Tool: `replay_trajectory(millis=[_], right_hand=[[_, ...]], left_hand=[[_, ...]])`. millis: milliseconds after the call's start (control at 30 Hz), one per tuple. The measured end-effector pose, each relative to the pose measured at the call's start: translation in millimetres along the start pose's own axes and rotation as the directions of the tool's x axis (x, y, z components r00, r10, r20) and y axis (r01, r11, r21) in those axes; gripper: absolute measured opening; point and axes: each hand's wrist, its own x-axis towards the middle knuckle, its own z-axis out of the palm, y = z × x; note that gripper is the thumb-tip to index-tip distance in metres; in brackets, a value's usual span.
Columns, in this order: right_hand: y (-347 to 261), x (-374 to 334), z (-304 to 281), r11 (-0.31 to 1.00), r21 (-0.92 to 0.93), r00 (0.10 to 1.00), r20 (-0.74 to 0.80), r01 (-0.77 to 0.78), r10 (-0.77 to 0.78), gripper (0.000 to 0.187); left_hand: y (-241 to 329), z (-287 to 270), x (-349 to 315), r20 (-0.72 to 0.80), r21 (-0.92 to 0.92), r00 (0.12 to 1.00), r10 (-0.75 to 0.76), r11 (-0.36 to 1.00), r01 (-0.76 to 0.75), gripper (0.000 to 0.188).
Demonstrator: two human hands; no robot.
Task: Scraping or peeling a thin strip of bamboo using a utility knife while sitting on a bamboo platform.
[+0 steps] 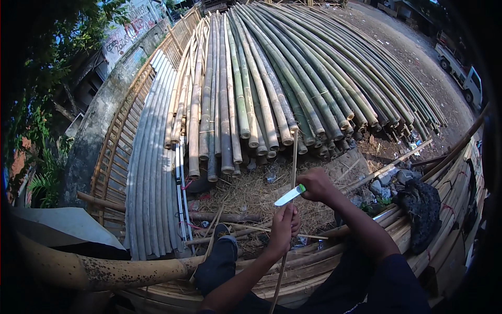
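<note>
The thin, pale bamboo strip (294, 165) stands nearly upright, closed in the left grip (283, 226), seemingly steadied for the bright-bladed, green-trimmed knife (287, 197), which the right grip (317, 186) clasps just beyond, blade crossing the strip. Past both grips, long green-and-tan bamboo poles (261, 78) lie stacked over straw-littered brown ground (246, 196) outdoors.

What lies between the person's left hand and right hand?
In the head view, a pale knife blade lies between the left hand and right hand, crossing the thin bamboo strip.
</note>
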Motion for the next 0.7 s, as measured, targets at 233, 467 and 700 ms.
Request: replay_trajectory(millis=[233, 467, 700], right_hand=[[27.7, 8.5, 3.9, 0.971, -0.135, 0.963, -0.211, -0.2, 0.169, 0.011], [61.6, 15.0, -3.4, 0.777, -0.158, 0.762, -0.386, -0.61, 0.52, 0.019], [149.1, -36.8, -36.0, 0.483, -0.038, 0.458, -0.388, -0.875, 0.8, 0.032]], left_hand=[[-0.7, 0.6, -3.4, 0.047, -0.081, 0.998, -0.036, 0.996, 0.039, 0.025], [-11.6, -4.5, -9.8, 0.09, -0.106, 0.991, -0.096, 0.989, 0.105, 0.025], [-26.1, 14.9, -45.1, 0.381, -0.158, 0.887, -0.261, 0.927, 0.341, 0.026]])
